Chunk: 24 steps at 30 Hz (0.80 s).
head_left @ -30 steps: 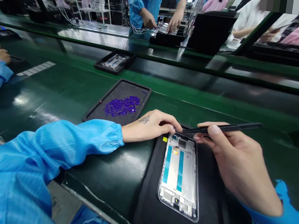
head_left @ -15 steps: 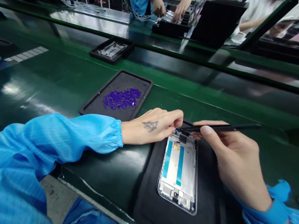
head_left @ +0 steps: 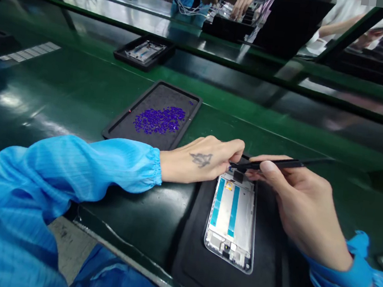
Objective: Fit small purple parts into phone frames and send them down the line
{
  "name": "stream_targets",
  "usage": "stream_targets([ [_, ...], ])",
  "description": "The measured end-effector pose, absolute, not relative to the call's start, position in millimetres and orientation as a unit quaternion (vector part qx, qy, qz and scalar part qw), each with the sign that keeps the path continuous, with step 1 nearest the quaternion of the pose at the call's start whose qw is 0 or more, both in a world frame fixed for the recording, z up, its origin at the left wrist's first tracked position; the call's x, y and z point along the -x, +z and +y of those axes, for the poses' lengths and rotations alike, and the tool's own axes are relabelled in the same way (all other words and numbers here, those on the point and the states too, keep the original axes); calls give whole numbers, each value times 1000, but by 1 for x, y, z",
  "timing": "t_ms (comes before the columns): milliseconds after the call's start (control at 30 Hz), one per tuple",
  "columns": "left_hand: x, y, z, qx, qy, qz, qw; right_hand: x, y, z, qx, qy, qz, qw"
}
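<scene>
The right hand [head_left: 302, 203] is pinching a stylus [head_left: 280, 164]. The left hand [head_left: 199, 161] is curling over a phone frame [head_left: 232, 219], grip unclear.

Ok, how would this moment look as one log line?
left hand: fingertips at phone frame top | right hand: holds black pointed tool, tip at frame | nearby: tray of purple bits

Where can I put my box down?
The green belt left of the purple-bits tray has room, and so does the dark patch between blue sleeve and black mat. The left hand and right hand crowd the phone frame.
</scene>
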<state>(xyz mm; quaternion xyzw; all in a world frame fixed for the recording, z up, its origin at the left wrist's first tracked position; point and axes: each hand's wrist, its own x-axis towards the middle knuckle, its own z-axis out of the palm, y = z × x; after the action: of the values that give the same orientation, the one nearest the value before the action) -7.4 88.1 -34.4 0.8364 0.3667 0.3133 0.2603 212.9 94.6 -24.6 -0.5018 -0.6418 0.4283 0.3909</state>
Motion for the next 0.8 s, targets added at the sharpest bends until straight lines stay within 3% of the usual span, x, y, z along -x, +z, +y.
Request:
stream_targets([
  [300,7,-32,94,-801,342,380,311,-211,-22,93,491,464,-593,438],
  [533,7,-39,102,-732,367,394,417,-210,-19,91,479,482,-563,470],
  [800,-4,-43,88,-574,446,399,559,-210,-23,87,467,415,-615,481],
])
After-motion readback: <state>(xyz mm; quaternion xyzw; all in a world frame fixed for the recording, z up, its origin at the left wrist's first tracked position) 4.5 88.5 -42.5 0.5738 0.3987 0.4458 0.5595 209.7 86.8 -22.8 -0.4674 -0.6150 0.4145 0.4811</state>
